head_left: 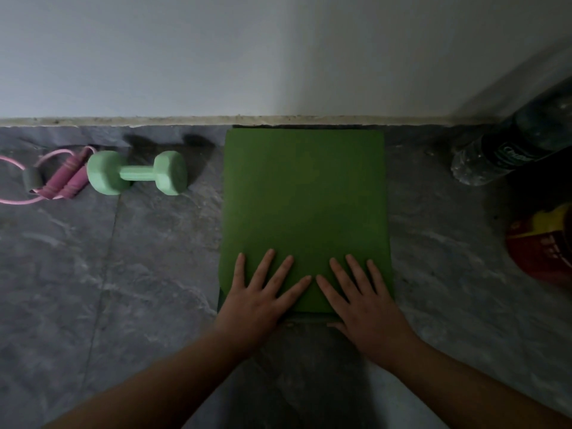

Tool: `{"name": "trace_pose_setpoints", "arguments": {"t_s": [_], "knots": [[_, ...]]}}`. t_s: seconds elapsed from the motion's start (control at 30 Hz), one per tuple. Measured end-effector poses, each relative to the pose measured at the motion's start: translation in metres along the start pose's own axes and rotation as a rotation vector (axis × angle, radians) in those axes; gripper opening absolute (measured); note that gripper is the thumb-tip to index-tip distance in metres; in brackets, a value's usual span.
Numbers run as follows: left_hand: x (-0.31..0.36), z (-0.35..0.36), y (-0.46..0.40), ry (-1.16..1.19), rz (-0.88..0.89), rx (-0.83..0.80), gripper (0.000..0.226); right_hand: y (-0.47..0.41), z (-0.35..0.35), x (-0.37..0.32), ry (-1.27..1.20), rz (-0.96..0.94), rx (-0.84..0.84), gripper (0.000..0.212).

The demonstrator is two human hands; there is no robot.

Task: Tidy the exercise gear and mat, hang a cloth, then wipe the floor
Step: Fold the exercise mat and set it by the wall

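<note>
A green exercise mat [305, 193], folded into a flat rectangle, lies on the grey floor with its far edge against the wall. My left hand [260, 292] and my right hand [362, 301] both rest flat on the mat's near edge, fingers spread, holding nothing. To the left of the mat a mint-green dumbbell [136, 173] lies on its side. A pink resistance band with purple handles [62, 178] sits just left of the dumbbell, touching it.
A white wall [247, 57] with a pale skirting strip runs across the back. A dark plastic bottle [507, 150] stands at the right edge. Below it is a red and yellow object [541, 243], partly cut off. Grey marbled floor [123, 274] surrounds the mat.
</note>
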State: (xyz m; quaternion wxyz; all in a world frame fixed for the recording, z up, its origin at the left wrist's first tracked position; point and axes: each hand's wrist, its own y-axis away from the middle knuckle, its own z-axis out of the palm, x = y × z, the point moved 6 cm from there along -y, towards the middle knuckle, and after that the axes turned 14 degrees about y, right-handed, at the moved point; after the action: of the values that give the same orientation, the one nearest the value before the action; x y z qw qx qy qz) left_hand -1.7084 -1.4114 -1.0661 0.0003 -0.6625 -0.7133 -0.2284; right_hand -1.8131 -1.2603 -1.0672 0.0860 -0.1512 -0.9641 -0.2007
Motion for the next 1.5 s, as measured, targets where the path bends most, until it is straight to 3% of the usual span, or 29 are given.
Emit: {"name": "trace_pose_setpoints", "arguments": {"t_s": [0.2, 0.3, 0.4, 0.5, 0.63, 0.8, 1.03, 1.3, 1.5], "knots": [[0.01, -0.007, 0.011, 0.116, -0.092, 0.006, 0.074, 0.01, -0.031, 0.007, -0.201, 0.064, 0.048, 0.079], [0.011, -0.042, 0.0, 0.158, -0.069, 0.116, 0.075, -0.008, -0.068, 0.035, -0.243, 0.194, 0.231, 0.058], [-0.014, -0.092, -0.04, 0.135, -0.138, 0.3, 0.067, -0.053, -0.097, 0.073, -0.258, 0.298, 0.362, 0.054], [-0.057, -0.125, -0.098, 0.138, -0.265, 0.367, 0.066, -0.112, -0.1, 0.108, -0.2, 0.349, 0.3, 0.063], [-0.086, -0.112, -0.142, 0.107, -0.347, 0.243, 0.068, -0.16, -0.074, 0.127, -0.151, 0.405, 0.13, 0.072], [-0.092, -0.078, -0.142, 0.151, -0.362, 0.186, 0.068, -0.165, -0.038, 0.117, -0.135, 0.374, 0.053, 0.073], [-0.094, -0.096, -0.145, 0.217, -0.389, 0.031, 0.069, -0.168, -0.049, 0.121, -0.141, 0.327, -0.07, 0.072], [-0.057, -0.177, -0.033, 0.292, -0.407, 0.056, 0.071, -0.084, -0.164, 0.094, -0.253, 0.328, -0.06, 0.068], [-0.012, -0.277, 0.09, 0.535, -0.539, 0.08, 0.07, 0.017, -0.296, 0.068, -0.431, 0.315, -0.063, 0.07]]}}
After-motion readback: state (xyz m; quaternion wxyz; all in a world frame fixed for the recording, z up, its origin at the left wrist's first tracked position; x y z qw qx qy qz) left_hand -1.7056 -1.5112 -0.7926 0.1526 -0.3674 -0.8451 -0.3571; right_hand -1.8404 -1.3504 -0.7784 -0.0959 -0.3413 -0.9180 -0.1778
